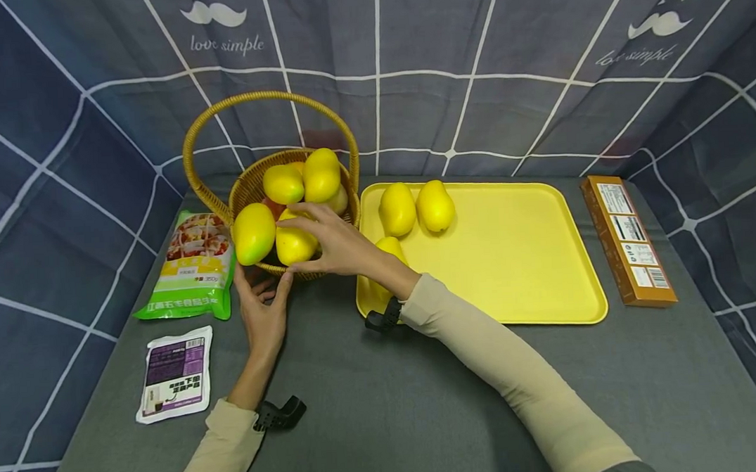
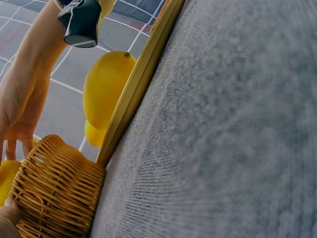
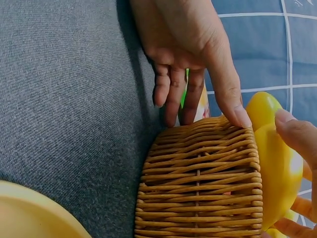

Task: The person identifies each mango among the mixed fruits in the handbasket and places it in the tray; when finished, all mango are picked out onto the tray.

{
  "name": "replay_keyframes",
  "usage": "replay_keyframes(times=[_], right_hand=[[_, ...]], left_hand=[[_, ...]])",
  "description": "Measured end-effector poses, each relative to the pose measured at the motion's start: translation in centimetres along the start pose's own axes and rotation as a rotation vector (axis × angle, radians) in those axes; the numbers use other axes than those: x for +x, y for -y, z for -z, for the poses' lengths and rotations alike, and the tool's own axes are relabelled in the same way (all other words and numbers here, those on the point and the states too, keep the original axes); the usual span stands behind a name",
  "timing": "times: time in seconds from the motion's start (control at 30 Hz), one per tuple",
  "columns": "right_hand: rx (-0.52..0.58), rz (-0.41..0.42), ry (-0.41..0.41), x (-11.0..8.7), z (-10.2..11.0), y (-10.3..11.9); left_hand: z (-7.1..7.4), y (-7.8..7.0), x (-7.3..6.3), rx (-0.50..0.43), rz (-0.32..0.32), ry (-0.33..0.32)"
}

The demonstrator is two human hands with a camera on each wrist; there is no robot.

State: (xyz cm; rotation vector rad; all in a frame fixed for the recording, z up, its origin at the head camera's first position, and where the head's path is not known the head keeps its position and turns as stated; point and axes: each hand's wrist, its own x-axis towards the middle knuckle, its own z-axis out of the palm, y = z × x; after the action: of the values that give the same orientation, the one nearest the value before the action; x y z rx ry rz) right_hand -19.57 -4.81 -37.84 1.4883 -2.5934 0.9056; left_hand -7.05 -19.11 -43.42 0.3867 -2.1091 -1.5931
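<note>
A woven basket with a tall arched handle holds several yellow mangoes, some tinged green. My right hand grips a mango at the basket's front rim, thumb on the near side and fingers across the top. Beside it sits another mango, towards the left rim. My left hand rests against the basket's front; in the right wrist view its thumb touches the rim, while other fingers extend along the outer wall. Reddish fruit underneath is mostly hidden.
Right of the basket lies a yellow tray bearing two mangoes and another partly behind my right forearm. A green food bag and a white-and-purple pouch lie on the left. A brown box is at the far right.
</note>
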Motion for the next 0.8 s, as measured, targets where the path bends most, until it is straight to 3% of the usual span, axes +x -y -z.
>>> replay_keyframes(times=[0.17, 0.27, 0.4, 0.8], right_hand=[[-0.012, -0.004, 0.005, 0.0, 0.0, -0.1], [-0.007, 0.0, -0.004, -0.1, 0.0, -0.2], [0.011, -0.001, -0.014, -0.3, 0.0, -0.3], [0.063, 0.064, -0.089, -1.9, 1.3, -0.2]], left_hand=[[-0.1, 2.7, 0.6, 0.023, -0.007, -0.019], [-0.1, 2.2, 0.5, 0.015, -0.001, -0.018], [0.0, -0.1, -0.1, -0.006, 0.008, -0.004], [0.0, -0.3, -0.1, 0.0, 0.007, -0.001]])
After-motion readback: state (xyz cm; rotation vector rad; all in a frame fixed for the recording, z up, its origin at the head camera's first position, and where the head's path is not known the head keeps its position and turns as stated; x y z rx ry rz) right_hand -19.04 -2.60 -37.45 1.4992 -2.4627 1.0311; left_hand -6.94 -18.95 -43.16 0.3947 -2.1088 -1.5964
